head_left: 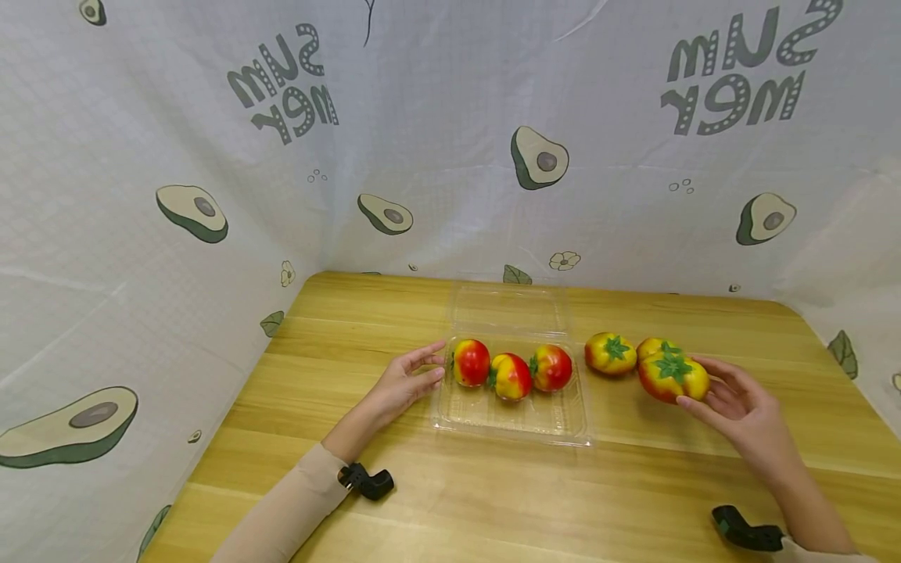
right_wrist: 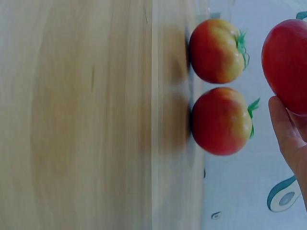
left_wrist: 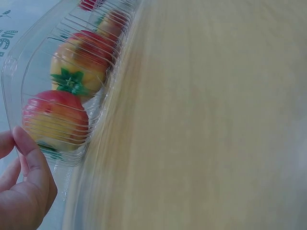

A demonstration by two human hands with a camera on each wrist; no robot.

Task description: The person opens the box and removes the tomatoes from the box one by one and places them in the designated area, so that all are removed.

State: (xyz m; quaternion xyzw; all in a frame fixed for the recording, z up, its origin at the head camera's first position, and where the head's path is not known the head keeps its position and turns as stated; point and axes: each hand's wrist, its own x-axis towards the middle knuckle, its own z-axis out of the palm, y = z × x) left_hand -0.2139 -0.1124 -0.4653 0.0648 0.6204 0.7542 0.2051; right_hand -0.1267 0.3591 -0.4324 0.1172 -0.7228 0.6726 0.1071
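A clear plastic clamshell box (head_left: 510, 414) lies with its lid (head_left: 508, 306) folded back on the table. Three red and yellow tomatoes with green leafy tops sit in its tray, one of them on the left (head_left: 471, 363). My left hand (head_left: 404, 387) pinches the box's left rim between thumb and fingers; the left wrist view shows the fingertips (left_wrist: 21, 136) at that edge. To the right of the box, my right hand (head_left: 739, 407) holds a tomato (head_left: 672, 381) above the table, gripped from its right side. Its red underside shows in the right wrist view.
Two more tomatoes stand right of the box: one near its edge (head_left: 609, 354), the other (head_left: 656, 346) partly hidden behind the held one. The wooden table (head_left: 450, 500) backs onto a white curtain (head_left: 450, 94) printed with avocados.
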